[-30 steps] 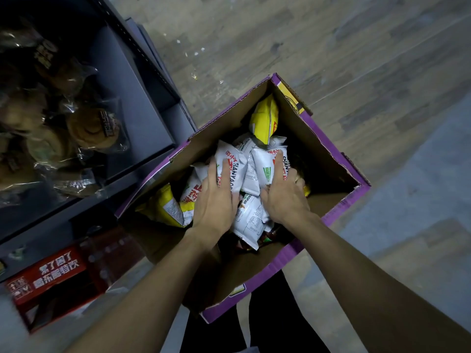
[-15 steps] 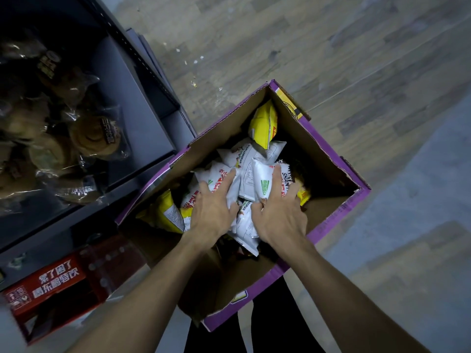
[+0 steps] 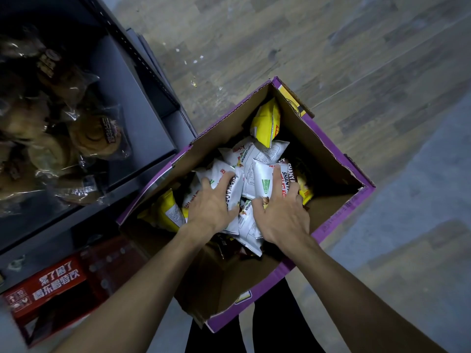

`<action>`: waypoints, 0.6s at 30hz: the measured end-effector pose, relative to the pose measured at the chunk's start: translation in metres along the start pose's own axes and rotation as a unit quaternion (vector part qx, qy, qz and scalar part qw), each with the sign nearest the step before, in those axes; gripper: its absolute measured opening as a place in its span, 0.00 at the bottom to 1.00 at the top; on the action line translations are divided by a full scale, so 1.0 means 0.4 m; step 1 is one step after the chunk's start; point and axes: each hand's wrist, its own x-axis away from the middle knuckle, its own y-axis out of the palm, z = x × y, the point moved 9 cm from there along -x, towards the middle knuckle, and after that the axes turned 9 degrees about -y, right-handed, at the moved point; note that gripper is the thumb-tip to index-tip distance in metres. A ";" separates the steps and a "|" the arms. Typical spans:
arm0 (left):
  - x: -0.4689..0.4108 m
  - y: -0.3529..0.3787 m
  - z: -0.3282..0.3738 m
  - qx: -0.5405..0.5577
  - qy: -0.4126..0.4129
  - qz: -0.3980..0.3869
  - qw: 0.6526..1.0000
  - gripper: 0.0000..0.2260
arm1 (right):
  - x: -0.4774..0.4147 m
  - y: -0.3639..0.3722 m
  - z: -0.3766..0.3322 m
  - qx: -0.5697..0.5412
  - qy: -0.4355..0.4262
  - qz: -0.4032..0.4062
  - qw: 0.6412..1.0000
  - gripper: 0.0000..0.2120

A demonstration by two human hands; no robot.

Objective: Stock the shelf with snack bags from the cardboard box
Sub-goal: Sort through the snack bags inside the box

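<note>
Stock record, head view.

- Cardboard box: purple outside, plain brown inside, top open. It stands on the wood-pattern floor, just right of the shelf.
- White snack bags: a loose heap in the middle of the box, printed in red and green.
- Yellow snack bags: one upright in the far corner, one against the left wall.
- Left hand: on the left of the heap, fingers spread and bent over the white bags, thumb pressed in, clasping them.
- Right hand: on the right of the heap, fingers over a green-marked bag, thumb tucked among the bags, clasping them.
- Shelf: dark grey metal, at left.
- Wrapped pastries: in clear film, on the shelf.
- Red carton: white lettering, near left, below the shelf.
</note>
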 end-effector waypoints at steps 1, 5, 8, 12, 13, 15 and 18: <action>0.003 0.003 -0.001 -0.007 -0.004 0.000 1.000 0.32 | 0.002 -0.001 0.000 -0.001 -0.002 0.003 1.000 0.37; -0.005 0.021 0.010 -0.037 0.005 -0.038 0.999 0.34 | -0.003 0.003 0.004 0.000 -0.001 0.011 1.000 0.36; -0.005 0.009 0.006 -0.022 0.023 -0.045 0.998 0.36 | -0.007 0.002 0.003 0.003 -0.003 0.016 1.000 0.36; 0.022 -0.029 0.004 0.040 0.042 0.009 0.998 0.32 | 0.001 -0.018 -0.007 0.008 -0.012 0.057 0.998 0.36; 0.028 -0.035 0.007 0.056 0.049 0.024 0.997 0.30 | 0.003 -0.020 -0.009 0.009 -0.013 0.065 0.998 0.36; 0.030 -0.034 0.016 0.067 0.053 0.045 0.995 0.26 | 0.008 -0.015 -0.012 0.009 -0.019 0.068 0.997 0.35; 0.017 -0.014 0.028 0.047 0.038 0.048 0.997 0.25 | 0.006 0.001 -0.018 0.023 -0.034 0.053 0.998 0.36</action>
